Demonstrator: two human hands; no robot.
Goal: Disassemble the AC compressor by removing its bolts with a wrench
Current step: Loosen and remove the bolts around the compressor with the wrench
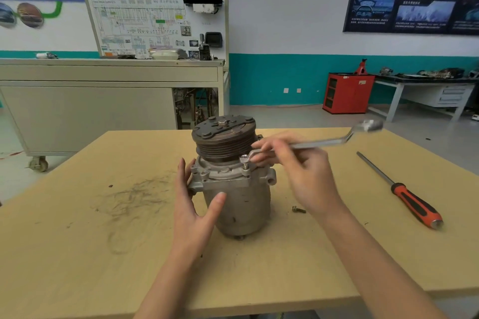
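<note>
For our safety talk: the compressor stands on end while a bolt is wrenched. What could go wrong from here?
1. The compressor stands on end, steadied only by the flat left hand; a hard pull may tip it.
2. The right hand holds the wrench near its ring end; it could slip off the bolt.
3. The loose bolt by the wrist may get knocked away.

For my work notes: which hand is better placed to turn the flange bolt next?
The right hand. It holds the wrench, whose ring end sits on the bolt. The left hand rests against the compressor, probably steadying it.
</note>
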